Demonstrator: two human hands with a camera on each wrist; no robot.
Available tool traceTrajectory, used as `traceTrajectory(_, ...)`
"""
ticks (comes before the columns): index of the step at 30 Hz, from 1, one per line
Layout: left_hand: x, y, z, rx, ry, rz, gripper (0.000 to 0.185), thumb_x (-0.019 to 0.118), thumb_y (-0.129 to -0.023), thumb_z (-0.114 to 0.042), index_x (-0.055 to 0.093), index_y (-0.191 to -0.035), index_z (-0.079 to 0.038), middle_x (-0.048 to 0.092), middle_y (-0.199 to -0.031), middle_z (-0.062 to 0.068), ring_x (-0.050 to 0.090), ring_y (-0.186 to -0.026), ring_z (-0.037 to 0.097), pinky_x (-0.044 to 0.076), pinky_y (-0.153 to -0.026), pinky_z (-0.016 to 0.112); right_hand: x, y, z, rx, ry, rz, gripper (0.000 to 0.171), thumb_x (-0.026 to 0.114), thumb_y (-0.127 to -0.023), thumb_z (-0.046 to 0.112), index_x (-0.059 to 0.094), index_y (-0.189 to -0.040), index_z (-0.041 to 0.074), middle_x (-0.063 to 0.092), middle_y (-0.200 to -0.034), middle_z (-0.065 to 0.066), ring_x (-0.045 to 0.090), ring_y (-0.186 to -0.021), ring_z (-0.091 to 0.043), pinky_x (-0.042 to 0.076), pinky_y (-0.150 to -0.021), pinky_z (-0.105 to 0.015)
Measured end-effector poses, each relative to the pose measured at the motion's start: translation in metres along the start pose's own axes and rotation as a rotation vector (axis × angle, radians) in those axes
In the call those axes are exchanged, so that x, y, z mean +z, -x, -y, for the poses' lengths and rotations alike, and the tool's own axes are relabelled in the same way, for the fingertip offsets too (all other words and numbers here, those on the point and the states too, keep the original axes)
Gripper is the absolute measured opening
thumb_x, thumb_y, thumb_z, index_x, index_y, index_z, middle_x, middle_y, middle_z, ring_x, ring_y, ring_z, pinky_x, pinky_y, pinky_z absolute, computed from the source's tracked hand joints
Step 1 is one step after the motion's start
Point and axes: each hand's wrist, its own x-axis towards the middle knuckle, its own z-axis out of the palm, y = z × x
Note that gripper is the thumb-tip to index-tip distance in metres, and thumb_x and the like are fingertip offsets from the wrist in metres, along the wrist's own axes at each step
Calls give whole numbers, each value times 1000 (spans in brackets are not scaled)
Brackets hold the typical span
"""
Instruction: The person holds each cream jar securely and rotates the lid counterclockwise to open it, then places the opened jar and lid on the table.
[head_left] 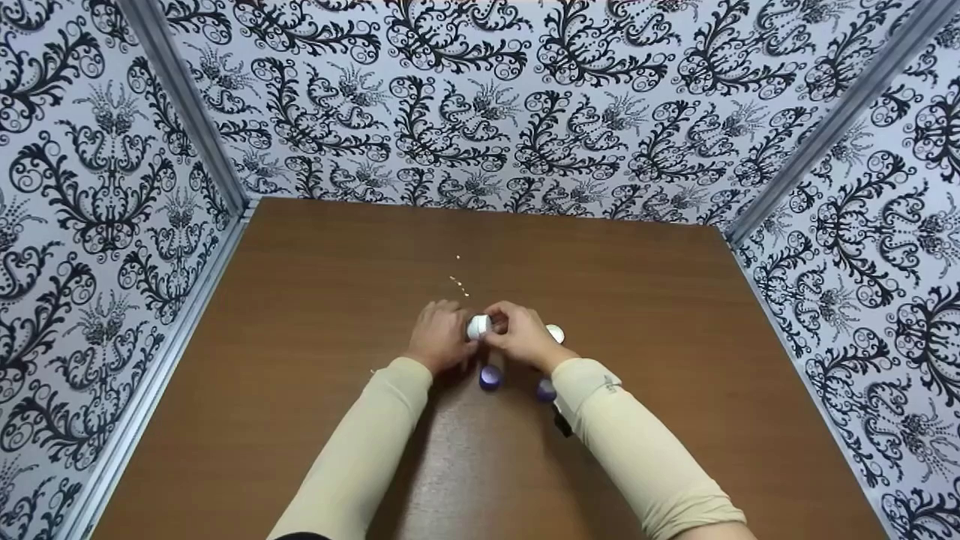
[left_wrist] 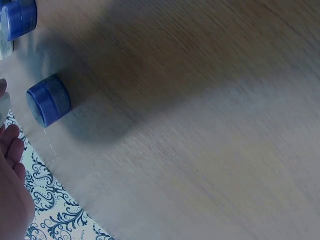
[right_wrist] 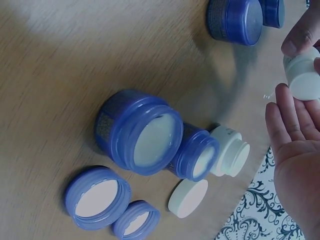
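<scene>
hands together: left hand (head_left: 441,334) and right hand (head_left: 519,330) both clamped on white jar (head_left: 478,328) | jar directly between them, neither hand nearer, long axis seemingly hand to hand | closed blue jar (head_left: 490,377) on bench (head_left: 337,300), personward of hands | loose white lid (right_wrist: 188,198) rightward of right hand

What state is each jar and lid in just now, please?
First large blue jar, open, white contents showing
First small blue jar, open, white inside
First white jar, uncapped
Large blue lid, off, inside up
Small blue lid, off, inside up
White lid, off
Second large blue jar, lidded
Second small blue jar, partly hidden, lid unclear
Second white jar, held by left hand and right hand, apparently lidded
</scene>
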Motion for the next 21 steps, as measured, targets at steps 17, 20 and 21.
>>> traceTrajectory(17,2,1,2,34,-2,-36,34,81,-70,-34,72,-90,-9,65,-86,6,62,-86,30,48,-84,48,1,0,0,-14,-10,9,36,74,-80,1,62,-114,1,69,-106,-11,69,-95,-25,54,-85,-42)
traceTrajectory(20,3,0,3,43,-8,-45,34,81,-70,-35,73,-91,-9,65,-86,7,62,-85,30,48,-82,47,1,0,0,-15,-4,2,33,74,-83,4,63,-114,2,70,-105,-11,69,-95,-24,54,-85,-40)
traceTrajectory(21,3,0,3,43,-10,-45,34,81,-70,-35,73,-91,-9,65,-86,7,62,-85,30,48,-82,47,1,0,0,-18,-3,0,32,74,-84,5,63,-114,2,70,-104,-11,69,-94,-24,54,-84,-39)
